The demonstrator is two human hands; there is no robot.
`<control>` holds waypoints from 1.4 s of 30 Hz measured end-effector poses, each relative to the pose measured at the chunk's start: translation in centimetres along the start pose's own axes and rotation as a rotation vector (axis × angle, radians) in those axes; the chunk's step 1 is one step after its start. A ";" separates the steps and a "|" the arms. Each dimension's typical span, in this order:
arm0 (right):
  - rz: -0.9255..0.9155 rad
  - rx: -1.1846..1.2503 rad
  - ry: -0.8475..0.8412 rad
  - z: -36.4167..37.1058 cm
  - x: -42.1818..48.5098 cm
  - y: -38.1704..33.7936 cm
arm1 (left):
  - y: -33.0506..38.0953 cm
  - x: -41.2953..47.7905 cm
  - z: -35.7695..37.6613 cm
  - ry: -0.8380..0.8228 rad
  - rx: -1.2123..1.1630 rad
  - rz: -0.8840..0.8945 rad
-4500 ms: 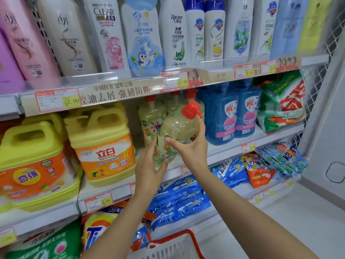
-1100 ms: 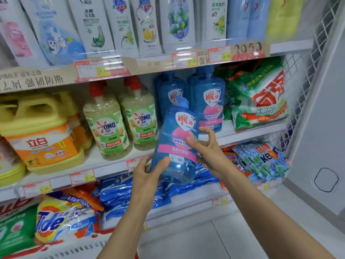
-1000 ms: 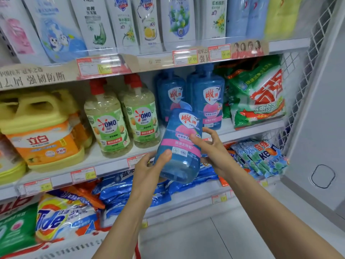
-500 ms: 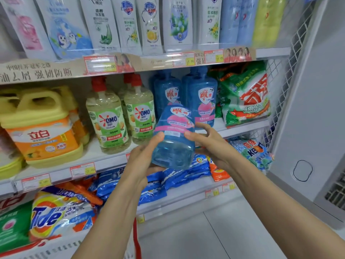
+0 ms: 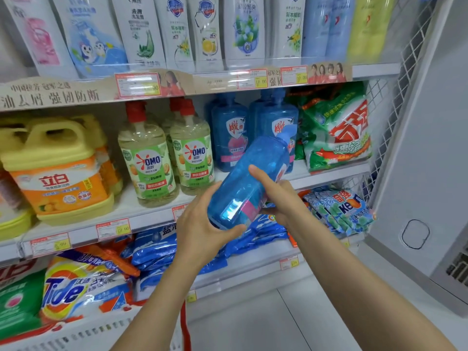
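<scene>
The translucent blue plastic pump bottle (image 5: 243,178) slants pump-end up-right, with the left hand (image 5: 202,224) curled round its base and the right hand (image 5: 278,198) gripping its middle.

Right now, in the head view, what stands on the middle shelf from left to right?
Yellow jugs, OMO bottles, shelved blue bottles, green detergent bag. The held blue bottle overlaps them, so it is omitted.

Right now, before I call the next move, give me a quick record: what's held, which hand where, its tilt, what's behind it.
Held: blue bottle
Left hand: grips the base
Right hand: holds the side
Tilt: leaning, pump end up and toward the shelf
Behind: matching bottles standing on that shelf
Further left: yellow bottles with red pumps
</scene>
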State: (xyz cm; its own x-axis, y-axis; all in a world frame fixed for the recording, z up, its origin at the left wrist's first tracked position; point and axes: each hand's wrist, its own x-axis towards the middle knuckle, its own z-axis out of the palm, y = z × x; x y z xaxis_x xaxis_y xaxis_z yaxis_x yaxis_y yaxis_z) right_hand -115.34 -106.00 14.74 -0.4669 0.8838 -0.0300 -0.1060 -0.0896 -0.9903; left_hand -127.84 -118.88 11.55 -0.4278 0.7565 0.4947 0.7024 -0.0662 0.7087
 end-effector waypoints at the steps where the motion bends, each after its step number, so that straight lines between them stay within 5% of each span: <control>1: -0.011 0.066 0.015 -0.1 0.1 0.4 | 0.0 0.0 -0.1 -0.018 -0.020 -0.001; 4: -0.047 0.261 0.047 0.2 0.5 1.1 | -0.2 0.5 -0.8 -0.062 -0.405 -0.219; 9: -0.145 0.357 -0.013 0.4 1.0 1.5 | -1.0 1.0 -0.5 -0.346 -1.153 -0.929; 13: -0.158 0.263 -0.111 -0.3 0.8 2.6 | -0.8 0.9 0.3 -0.192 -1.497 -0.944; 20: 0.004 0.140 0.058 -0.5 -0.3 2.6 | -2.4 -0.1 1.4 0.130 -1.074 -0.680; 27: 0.000 0.164 0.131 1.9 -0.4 4.3 | -5.4 -2.1 0.3 -0.114 -0.748 -0.272; 34: -0.242 0.130 0.149 1.9 -0.4 5.1 | -6.0 -1.0 -0.5 -0.267 -0.962 -0.514; 42: -0.255 -0.197 0.144 2.4 -0.5 3.7 | -5.9 -1.4 0.0 0.001 -0.888 -0.402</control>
State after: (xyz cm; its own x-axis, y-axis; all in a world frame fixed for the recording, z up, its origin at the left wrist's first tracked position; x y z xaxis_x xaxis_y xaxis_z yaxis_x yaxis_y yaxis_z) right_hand -117.63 -107.88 11.38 -0.3177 0.9232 0.2164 -0.0254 0.2198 -0.9752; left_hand -131.39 -119.58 6.66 -0.5428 0.8292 0.1330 -0.1807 -0.2700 0.9458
